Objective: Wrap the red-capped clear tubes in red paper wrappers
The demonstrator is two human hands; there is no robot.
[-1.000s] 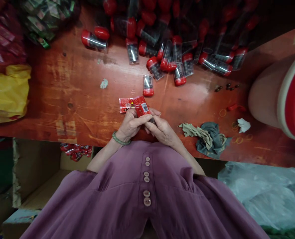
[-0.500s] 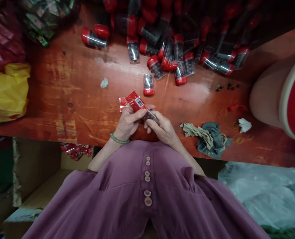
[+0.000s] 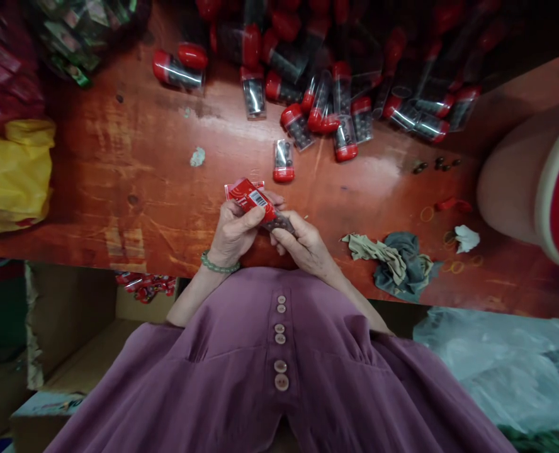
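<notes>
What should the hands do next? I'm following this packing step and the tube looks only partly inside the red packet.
Probably keep pushing: the right hand should slide the clear tube further into the red packet, which the left hand grips at its near end. Part of the tube shows outside the packet's mouth, so it seems not fully seated.

Both forearms are reaching forward from the purple-sleeved torso and meeting at the middle, wrists nearly side by side. The left hand (image 3: 232,229), wearing a green bead bracelet (image 3: 218,265) at the wrist, is curling its fingers and pressing its thumb down in a closed pinch, knuckles turned up. The right hand (image 3: 305,245) is lying just beside it, palm down, fingers bent inward towards the left hand's fingertips and touching them in a closed grip.
</notes>
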